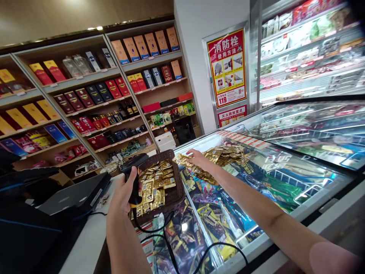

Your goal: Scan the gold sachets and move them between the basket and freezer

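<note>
My left hand (122, 192) is wrapped round the grip of a black barcode scanner (136, 192) with orange trim, held over the near left side of a brown woven basket (179, 184). Gold foil packets (155, 184) lie spread inside that basket. To its right, my right hand (199, 159) pinches a gold foil packet (183, 159) by the basket's far right corner. Beneath and beyond that hand, a heap of similar gold packets (228, 155) rests on the freezer's glass top. The scanner's black cable (168, 241) loops down across the glass.
Under the basket and heap is a glass-topped chest freezer (252, 238) filled with bagged goods. A dark electronic device (72, 194) stands on the white counter (85, 243) at left. Shelves of boxes (98, 93) line the back wall; a lit refrigerated display (302, 51) stands at right.
</note>
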A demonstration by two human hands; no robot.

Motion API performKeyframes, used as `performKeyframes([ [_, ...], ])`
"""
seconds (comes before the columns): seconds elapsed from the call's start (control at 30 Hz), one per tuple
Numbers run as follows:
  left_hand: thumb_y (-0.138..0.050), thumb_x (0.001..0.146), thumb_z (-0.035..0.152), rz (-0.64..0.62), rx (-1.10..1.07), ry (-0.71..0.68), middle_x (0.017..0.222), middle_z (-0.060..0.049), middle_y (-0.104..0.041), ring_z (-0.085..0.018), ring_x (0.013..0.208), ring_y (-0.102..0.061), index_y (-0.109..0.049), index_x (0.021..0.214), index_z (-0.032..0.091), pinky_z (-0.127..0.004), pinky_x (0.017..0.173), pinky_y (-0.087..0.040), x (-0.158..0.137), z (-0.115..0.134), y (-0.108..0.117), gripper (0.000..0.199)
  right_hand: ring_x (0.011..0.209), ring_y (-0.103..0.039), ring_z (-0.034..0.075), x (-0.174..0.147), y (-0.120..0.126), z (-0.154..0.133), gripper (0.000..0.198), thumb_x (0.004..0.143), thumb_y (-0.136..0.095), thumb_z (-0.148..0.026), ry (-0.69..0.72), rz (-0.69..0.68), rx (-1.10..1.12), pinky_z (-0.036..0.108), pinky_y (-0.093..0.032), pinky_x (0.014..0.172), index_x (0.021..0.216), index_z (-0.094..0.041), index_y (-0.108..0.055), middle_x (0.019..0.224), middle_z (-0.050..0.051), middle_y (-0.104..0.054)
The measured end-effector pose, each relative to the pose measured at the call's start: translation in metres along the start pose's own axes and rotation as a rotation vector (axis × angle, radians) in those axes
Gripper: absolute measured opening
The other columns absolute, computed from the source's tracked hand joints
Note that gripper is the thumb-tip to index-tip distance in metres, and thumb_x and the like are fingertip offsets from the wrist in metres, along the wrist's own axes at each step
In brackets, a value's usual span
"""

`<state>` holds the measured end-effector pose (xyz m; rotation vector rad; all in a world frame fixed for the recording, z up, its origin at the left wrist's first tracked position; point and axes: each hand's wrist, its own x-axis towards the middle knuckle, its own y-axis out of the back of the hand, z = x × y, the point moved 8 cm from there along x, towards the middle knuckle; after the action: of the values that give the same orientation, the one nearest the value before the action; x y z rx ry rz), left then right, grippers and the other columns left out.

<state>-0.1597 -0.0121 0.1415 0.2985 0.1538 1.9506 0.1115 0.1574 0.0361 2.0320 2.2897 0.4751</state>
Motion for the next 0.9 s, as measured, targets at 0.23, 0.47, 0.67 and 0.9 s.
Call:
performKeyframes([
  [0.23,-0.066,0.065,0.075,-0.218,0.100,0.022,0.051,0.003,-0.054,-0.013,0.043,-0.047,-0.054,0.083,0.022,-0.022,0.040,-0.032,-0.018,0.013,-0.048,0.058,0.079,-0.063,0.014,-0.007,0.019,-0.021,0.020,0.079,-0.063,-0.017,-0.027,0.036,-0.032,0.019,-0.043,0.062,0.097,-0.017,-0.070,0.093,0.004,-0.071],
  [0.47,-0.064,0.068,0.075,-0.278,0.285,0.006,0.053,0.002,-0.055,-0.016,0.048,-0.052,-0.057,0.083,0.020,-0.025,0.046,-0.037,-0.002,-0.006,-0.072,0.057,0.074,-0.062,0.014,-0.006,0.023,-0.025,0.012,0.079,-0.064,-0.020,-0.022,0.042,-0.097,0.021,-0.041,0.059,0.087,-0.016,-0.072,0.086,0.004,-0.071],
  [0.67,-0.064,0.068,0.075,-0.294,0.320,0.012,0.050,0.002,-0.055,-0.015,0.047,-0.049,-0.053,0.075,0.021,-0.023,0.046,-0.035,-0.001,-0.009,-0.079,0.055,0.072,-0.061,0.014,-0.004,0.031,-0.029,0.012,0.080,-0.063,-0.018,0.000,0.051,-0.114,0.021,-0.041,0.060,0.087,-0.016,-0.073,0.089,0.004,-0.071],
  [0.9,-0.060,0.072,0.074,-0.295,0.355,-0.050,0.047,0.002,-0.054,-0.013,0.045,-0.047,-0.056,0.077,0.020,-0.023,0.047,-0.033,-0.007,-0.002,-0.091,0.054,0.080,-0.062,0.014,-0.006,0.032,-0.032,0.010,0.078,-0.067,-0.018,0.027,0.059,-0.144,0.021,-0.042,0.065,0.085,-0.017,-0.073,0.093,0.003,-0.072],
])
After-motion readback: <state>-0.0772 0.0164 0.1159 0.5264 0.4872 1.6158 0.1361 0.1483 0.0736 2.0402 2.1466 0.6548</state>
